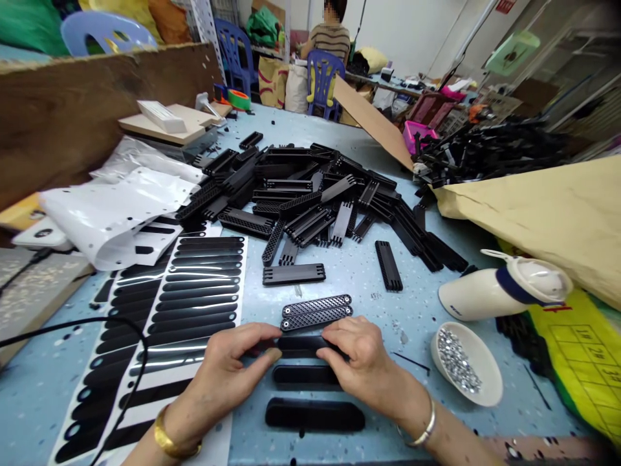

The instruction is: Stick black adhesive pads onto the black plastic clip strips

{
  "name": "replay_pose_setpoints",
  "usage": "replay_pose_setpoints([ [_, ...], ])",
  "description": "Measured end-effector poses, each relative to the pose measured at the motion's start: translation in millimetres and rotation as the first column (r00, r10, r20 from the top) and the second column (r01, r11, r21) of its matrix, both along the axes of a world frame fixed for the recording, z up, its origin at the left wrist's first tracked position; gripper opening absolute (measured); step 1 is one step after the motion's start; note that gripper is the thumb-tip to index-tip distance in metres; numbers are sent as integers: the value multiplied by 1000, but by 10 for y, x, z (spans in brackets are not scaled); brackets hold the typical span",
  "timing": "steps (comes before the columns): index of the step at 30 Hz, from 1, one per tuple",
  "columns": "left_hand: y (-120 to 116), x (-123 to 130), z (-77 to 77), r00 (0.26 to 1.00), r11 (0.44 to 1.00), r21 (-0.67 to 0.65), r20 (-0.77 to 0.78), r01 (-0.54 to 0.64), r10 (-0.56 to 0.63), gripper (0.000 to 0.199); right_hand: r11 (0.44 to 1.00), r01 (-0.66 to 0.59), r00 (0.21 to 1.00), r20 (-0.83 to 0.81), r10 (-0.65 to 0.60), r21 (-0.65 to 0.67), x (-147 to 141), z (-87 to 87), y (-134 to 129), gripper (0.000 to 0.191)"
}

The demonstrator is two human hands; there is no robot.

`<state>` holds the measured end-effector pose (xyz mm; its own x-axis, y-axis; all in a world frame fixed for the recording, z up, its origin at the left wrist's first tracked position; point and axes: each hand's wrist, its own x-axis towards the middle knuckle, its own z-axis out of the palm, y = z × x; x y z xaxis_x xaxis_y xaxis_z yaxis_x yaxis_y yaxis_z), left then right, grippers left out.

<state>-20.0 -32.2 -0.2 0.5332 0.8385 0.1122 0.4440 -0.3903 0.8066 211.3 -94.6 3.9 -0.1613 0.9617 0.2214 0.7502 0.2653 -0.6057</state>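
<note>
My left hand (242,362) pinches the left end of a long black plastic piece (301,347) between thumb and fingers. At its other end my right hand (356,353) grips the same piece. Just beyond it lie two black textured strips (317,312) with a small metal dot at their ends. Nearer to me rest two more smooth black pieces, a slimmer one (306,377) partly under my right hand and a wider one (314,414). Left of my left hand, sheets of black adhesive strips (198,278) are spread out.
A heap of black plastic parts (301,188) covers the table's middle. On the right are a bowl of small silvery screws (490,382), a white bottle (485,294) and a hex key (411,364). A black cable (72,321) crosses the left. A person (330,39) sits far back.
</note>
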Motion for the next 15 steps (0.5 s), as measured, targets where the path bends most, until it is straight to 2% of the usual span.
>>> replay_pose_setpoints([
  [6,34,14,0,989,990,58,61,131,-134,17,1000,-4,999,-43,3,-23,22,14,13,9],
  [15,47,6,-13,986,981,116,45,156,-163,19,999,-16,980,-198,8,-37,61,-19,28,13],
])
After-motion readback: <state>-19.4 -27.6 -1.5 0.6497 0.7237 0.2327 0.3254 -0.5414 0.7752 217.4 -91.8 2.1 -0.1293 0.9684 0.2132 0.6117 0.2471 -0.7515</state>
